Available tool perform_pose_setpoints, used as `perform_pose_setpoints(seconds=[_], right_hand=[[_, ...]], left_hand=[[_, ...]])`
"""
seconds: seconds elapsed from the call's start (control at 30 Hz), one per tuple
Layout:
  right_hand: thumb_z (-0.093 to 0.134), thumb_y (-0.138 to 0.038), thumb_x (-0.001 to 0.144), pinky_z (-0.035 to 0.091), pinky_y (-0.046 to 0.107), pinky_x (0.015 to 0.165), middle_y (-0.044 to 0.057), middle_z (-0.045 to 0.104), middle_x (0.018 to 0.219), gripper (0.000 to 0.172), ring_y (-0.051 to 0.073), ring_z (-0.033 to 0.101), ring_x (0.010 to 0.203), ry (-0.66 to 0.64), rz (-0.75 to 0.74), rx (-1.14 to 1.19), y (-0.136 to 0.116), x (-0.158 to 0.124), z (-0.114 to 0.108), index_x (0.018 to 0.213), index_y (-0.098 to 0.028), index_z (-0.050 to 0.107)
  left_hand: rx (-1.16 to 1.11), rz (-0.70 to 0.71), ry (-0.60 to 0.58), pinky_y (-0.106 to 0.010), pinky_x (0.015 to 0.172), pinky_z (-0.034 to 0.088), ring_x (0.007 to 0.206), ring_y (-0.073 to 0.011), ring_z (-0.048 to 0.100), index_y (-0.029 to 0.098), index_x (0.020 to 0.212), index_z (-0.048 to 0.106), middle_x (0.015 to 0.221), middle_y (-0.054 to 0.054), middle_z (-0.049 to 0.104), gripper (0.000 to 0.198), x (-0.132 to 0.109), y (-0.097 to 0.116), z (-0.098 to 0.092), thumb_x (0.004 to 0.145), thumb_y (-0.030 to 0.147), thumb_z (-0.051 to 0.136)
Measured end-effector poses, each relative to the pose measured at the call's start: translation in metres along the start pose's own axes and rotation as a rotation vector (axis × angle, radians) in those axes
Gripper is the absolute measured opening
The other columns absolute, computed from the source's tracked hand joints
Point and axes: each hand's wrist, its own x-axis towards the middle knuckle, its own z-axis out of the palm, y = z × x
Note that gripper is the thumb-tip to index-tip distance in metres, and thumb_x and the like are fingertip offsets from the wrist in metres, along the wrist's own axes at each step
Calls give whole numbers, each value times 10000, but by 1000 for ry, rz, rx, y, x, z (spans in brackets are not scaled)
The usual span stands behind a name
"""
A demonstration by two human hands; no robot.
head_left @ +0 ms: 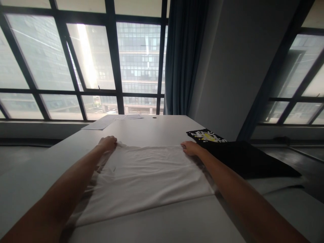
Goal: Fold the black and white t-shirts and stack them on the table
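A white garment point(154, 179), apparently a T-shirt, lies spread across the white table in front of me, with soft wrinkles running from side to side. At its far left corner, my left hand point(108, 143) is closed on the cloth. My right hand point(190, 148) pinches the far right corner, fingers curled around the edge. Between the hands, the far edge of the garment runs nearly straight. Its near edge slants, lower on the left. Some bunched fabric shows beside my left forearm.
Black folded clothing point(253, 160) lies on the right side of the table point(157, 128), beside a black piece with a white and yellow print point(206, 135). Paper sheets point(98, 123) rest at the far left edge. Windows and a blue curtain point(184, 60) stand beyond.
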Motion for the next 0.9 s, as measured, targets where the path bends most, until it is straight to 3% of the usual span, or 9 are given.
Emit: perform_pose_setpoints(seconds=[0.1, 0.23, 0.33, 0.43, 0.6, 0.8, 0.9], right_hand=[[664, -174, 763, 467, 277, 914, 98, 698, 1189, 414, 227, 637, 1108, -27, 35, -27, -6, 4, -4, 1173, -220, 696], [639, -159, 767, 463, 268, 828, 123, 705, 1114, 265, 232, 651, 1023, 35, 60, -44, -15, -6, -14, 1020, -180, 714], [600, -160, 797, 439, 259, 798, 130, 684, 1122, 229, 220, 641, 994, 167, 71, -42, -20, -27, -23, 1016, -162, 670], [585, -138, 788, 420, 257, 775, 117, 686, 1088, 201, 215, 633, 973, 225, 69, -53, -24, -53, -29, 976, -167, 651], [558, -97, 768, 416, 267, 790, 98, 705, 1060, 233, 216, 632, 993, 190, 24, -77, -30, -92, -28, 961, -171, 664], [542, -104, 811, 430, 289, 869, 98, 698, 1149, 281, 225, 616, 1088, 163, 31, -82, -32, -110, -14, 1010, -191, 720], [514, -106, 837, 432, 286, 881, 101, 694, 1151, 297, 218, 619, 1084, 202, 22, -87, -31, -110, -10, 1012, -199, 736]], left_hand=[[-3, -66, 110, -438, 856, 475, 978, -316, 670, 128, 1026, 692, 1085, -186, 704, 306, 6, 3, -19, 865, 260, 468], [-12, -87, 267, -455, 912, 441, 961, -294, 665, 94, 1134, 641, 1042, -165, 703, 380, -2, 7, -59, 956, 289, 367], [-16, -57, 306, -452, 912, 440, 936, -293, 657, 111, 1151, 647, 970, -127, 703, 385, -27, 6, -87, 961, 345, 408], [-35, 61, 257, -386, 848, 473, 873, -256, 646, 143, 1082, 694, 964, -99, 708, 335, -65, -1, -101, 915, 362, 502], [-204, 278, 98, -344, 839, 492, 806, -216, 647, 180, 894, 760, 898, -66, 732, 219, -133, -10, -97, 801, 317, 617], [-450, 278, -86, -345, 813, 517, 816, -243, 674, 262, 794, 789, 855, -50, 757, 313, -186, 6, -72, 677, 535, 690], [-538, 275, -92, -326, 743, 522, 786, -238, 677, 253, 791, 793, 809, -51, 758, 396, -198, 12, -60, 689, 612, 661]])
